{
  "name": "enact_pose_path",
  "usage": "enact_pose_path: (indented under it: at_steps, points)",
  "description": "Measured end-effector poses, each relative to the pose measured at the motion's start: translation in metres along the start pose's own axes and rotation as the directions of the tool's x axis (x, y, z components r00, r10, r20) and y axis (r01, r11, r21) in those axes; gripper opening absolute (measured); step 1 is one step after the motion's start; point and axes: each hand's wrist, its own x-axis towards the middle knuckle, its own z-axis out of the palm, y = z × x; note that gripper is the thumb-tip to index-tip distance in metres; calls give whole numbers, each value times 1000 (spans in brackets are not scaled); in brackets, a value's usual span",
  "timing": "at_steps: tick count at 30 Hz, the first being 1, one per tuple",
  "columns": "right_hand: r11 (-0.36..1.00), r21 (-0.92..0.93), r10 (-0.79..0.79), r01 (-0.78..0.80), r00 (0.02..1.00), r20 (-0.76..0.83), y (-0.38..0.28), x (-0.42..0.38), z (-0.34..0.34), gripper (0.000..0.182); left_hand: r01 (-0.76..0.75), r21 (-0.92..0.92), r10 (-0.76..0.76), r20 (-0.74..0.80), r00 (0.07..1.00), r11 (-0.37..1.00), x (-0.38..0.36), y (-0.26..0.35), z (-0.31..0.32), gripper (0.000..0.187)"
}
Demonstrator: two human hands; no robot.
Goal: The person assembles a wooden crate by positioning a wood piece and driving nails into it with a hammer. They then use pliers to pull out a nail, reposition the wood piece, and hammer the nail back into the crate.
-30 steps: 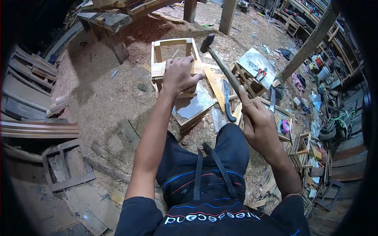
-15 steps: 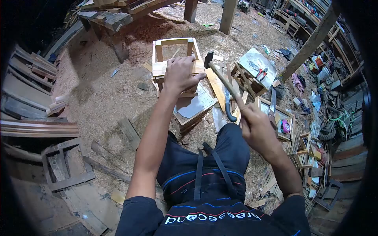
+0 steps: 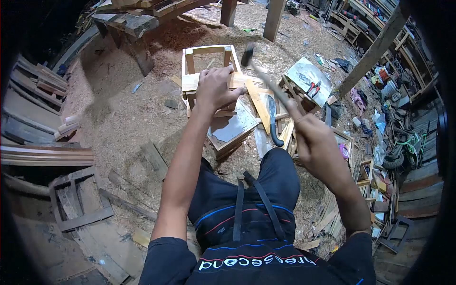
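My left hand [image 3: 214, 88] grips the near rail of a pale wooden frame [image 3: 188, 61], its fingers over the top of the wood and the thumb stretched to the right. That frame rests by a small box-like stool [image 3: 232, 124] with a grey top, between my knees and the sawdust floor. In my right hand [image 3: 316, 142] is a hammer [image 3: 277, 91], held by its wooden handle. The dark hammer head is slightly blurred and hangs in the air just right of the frame, apart from it. Whether a nail is under my left fingers is hidden.
A curved blade with a black handle [image 3: 274, 122] lies beside a yellowish board [image 3: 258, 102] right of the stool. Red-handled pliers [image 3: 313, 88] lie on a pale-topped stool [image 3: 304, 71]. A wooden post [image 3: 375, 50] stands at right, and a workbench [image 3: 137, 23] is at the back.
The hammer has swung upward, its head lifting away from the frame's rail. My right hand has shifted slightly right. My left hand keeps its place on the wood.
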Motion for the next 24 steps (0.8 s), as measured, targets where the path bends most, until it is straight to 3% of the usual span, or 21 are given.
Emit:
enact_pose_path:
  at_steps: [2,8,10,11,12,14,16,18,19,22,24]
  points:
    - [989,-135,-42,67,982,186,9,-3,4,57,-12,-11,12,-16,1000,1000,1,-1,1,68]
    - [997,-77,11,-3,995,98,-2,0,2,56,-6,-5,6,-45,999,1000,-2,1,-1,67]
    - [985,-165,-13,49,977,213,10,-2,8,58,-25,-20,24,-57,998,999,-2,-2,1,66]
    - [984,-135,-96,114,986,134,12,-1,7,59,-42,-38,40,-68,997,998,-1,-3,3,64]
    - [984,-135,-96,114,986,135,8,0,7,59,-42,-38,39,-68,997,998,0,-2,3,64]
    - [998,-27,-57,56,998,-19,-2,1,9,58,-32,0,32,-71,997,999,-1,0,2,62]
    - [995,-77,-63,62,998,-6,6,-4,17,58,-37,-10,36,-69,997,999,-3,-1,3,63]
    - [989,-135,-41,65,984,174,17,-5,15,59,-46,-18,44,-85,995,999,1,-3,1,64]
    - [985,-106,-130,139,988,85,19,-4,15,60,-43,-12,42,-88,995,999,1,-3,1,64]
    - [996,-29,-81,79,996,-47,4,0,12,65,-45,-6,45,-80,996,999,0,-2,5,63]
    - [992,-88,-90,90,996,4,14,-4,17,57,-35,-5,34,-72,997,999,0,-3,4,64]
